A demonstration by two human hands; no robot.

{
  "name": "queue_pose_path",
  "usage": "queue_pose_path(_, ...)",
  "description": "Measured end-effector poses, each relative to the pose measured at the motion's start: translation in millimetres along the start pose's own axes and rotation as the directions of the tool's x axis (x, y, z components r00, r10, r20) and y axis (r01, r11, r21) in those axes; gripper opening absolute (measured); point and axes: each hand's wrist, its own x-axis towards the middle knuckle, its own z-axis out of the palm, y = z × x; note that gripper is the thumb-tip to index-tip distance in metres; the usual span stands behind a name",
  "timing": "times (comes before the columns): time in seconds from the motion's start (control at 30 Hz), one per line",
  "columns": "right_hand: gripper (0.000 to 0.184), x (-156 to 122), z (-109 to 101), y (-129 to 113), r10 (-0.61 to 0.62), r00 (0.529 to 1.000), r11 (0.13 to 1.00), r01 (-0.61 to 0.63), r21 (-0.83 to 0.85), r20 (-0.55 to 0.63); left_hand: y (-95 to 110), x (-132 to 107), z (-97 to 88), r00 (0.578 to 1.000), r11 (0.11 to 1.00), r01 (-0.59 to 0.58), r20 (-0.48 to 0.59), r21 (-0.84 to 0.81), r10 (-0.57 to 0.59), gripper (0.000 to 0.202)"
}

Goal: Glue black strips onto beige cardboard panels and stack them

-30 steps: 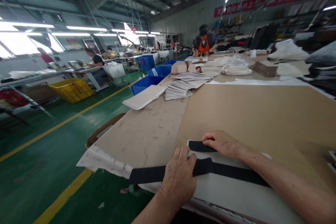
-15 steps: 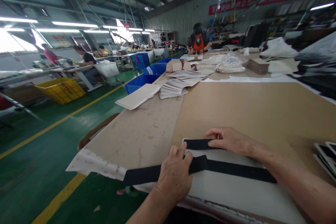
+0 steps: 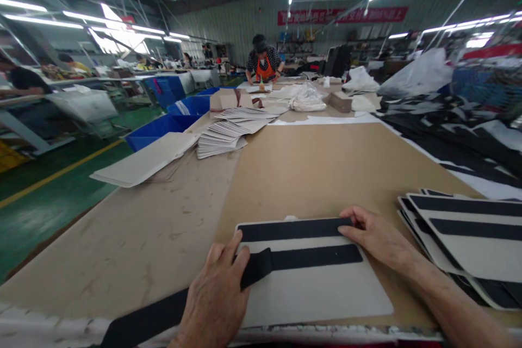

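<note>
lower centre: black strap (image 3: 314, 256) lies across white board (image 3: 318, 296) on tabletop (image 3: 318, 174). left hand (image 3: 216, 296) pinches strap at board's left edge; right hand (image 3: 377, 236) flat, pressing right edge. strap judged light, limp; best held at that pinch.

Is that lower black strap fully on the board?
No. The strap lies partly on the board; its left part runs off it, under the left hand.
</note>
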Motion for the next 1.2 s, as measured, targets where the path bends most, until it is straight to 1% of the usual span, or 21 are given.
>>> queue_pose_path(0.1, 0.019, -1.9, 5.1, 2.3, 0.04, 0.998, 0.999, -0.04, -0.001, -0.045, -0.8, 1.1, 1.3, 1.0, 0.999, 0.005, 0.014, 0.031, -0.006, 0.057)
queue_pose_path(0.33, 0.019, -4.9, 6.3, 1.4, 0.031, 0.998, 0.999, -0.03, 0.019, -0.055, 2.1, 3.5, -1.7, 0.998, 0.996, 0.025, 0.048, 0.084, -0.029, 0.056)
queue_pose_path(0.53, 0.016, -3.1, 7.1, 2.5, 0.044, 0.997, 0.999, -0.043, 0.018, -0.057, 1.6, 4.5, -2.8, 0.997, 0.996, 0.028, 0.073, 0.09, -0.035, 0.057)
queue_pose_path(0.7, 0.014, -0.1, 10.1, 0.3, 0.065, 0.992, 0.997, -0.069, -0.033, -0.106, 0.2, 3.7, -1.0, 0.999, 0.997, 0.023, 0.046, 0.069, -0.026, 0.058)
queue_pose_path(0.9, 0.011, 1.2, 11.2, -3.0, 0.054, 0.993, 0.995, -0.062, -0.073, -0.108, -3.1, 3.7, 2.2, 1.0, 0.998, -0.005, 0.018, 0.069, 0.004, 0.056)
queue_pose_path(1.0, 0.013, 1.3, 10.4, -3.7, 0.053, 0.993, 0.988, -0.068, -0.137, -0.109, -3.1, 3.8, 2.8, 1.0, 0.997, -0.001, 0.013, 0.072, 0.0, 0.054)
queue_pose_path(1.07, 0.016, 0.3, 10.6, -5.4, 0.026, 0.99, 0.977, -0.055, -0.208, -0.141, -3.3, 3.9, 3.3, 1.0, 0.997, 0.01, 0.005, 0.075, -0.011, 0.053)
queue_pose_path(1.13, 0.015, -2.4, 12.3, -10.0, -0.047, 0.987, 0.957, -0.001, -0.291, -0.155, -3.5, 4.5, 2.9, 1.0, 0.997, 0.006, 0.012, 0.074, -0.007, 0.055)
queue_pose_path(1.17, 0.014, -4.4, 13.9, -13.7, -0.095, 0.986, 0.939, 0.043, -0.342, -0.135, -3.2, 5.3, 2.0, 1.0, 0.997, -0.002, 0.019, 0.072, 0.001, 0.057)
queue_pose_path(1.2, 0.017, -6.9, 15.8, -18.2, -0.143, 0.985, 0.911, 0.093, -0.402, -0.097, -2.4, 6.3, 0.4, 1.0, 0.997, -0.013, 0.03, 0.071, 0.011, 0.061)
